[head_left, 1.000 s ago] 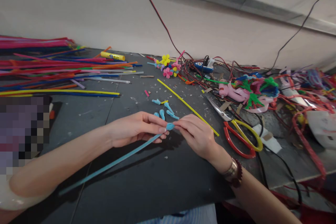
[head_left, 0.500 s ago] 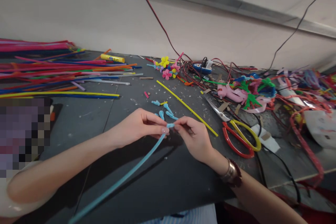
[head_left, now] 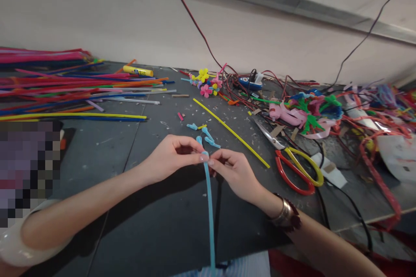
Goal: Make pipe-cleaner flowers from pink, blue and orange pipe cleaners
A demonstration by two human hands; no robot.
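My left hand [head_left: 177, 154] pinches the upper end of a light blue pipe cleaner [head_left: 210, 214] between thumb and fingertips. Right beside it, the fingertips of my right hand [head_left: 235, 171] close on the same end, where a small bend or loop shows. The long tail of the pipe cleaner hangs down toward the table's front edge. Just beyond my fingers lie several short twisted light blue pieces [head_left: 208, 134]. A straight yellow pipe cleaner [head_left: 230, 132] rests diagonally past my right hand. What my right fingertips cover is partly hidden.
Scissors [head_left: 292, 162] with red and yellow handles lie open at the right. Many coloured pipe cleaners [head_left: 81, 91] spread across the left. A yellow glue stick [head_left: 138, 71], small pipe-cleaner flowers [head_left: 206, 82], tangled cables [head_left: 232, 80] and a pink glue gun [head_left: 287, 114] lie toward the wall.
The pipe cleaner's tail has swung from the lower left to nearly straight down. Both hands stay together at its end, the right slightly closer to the left.
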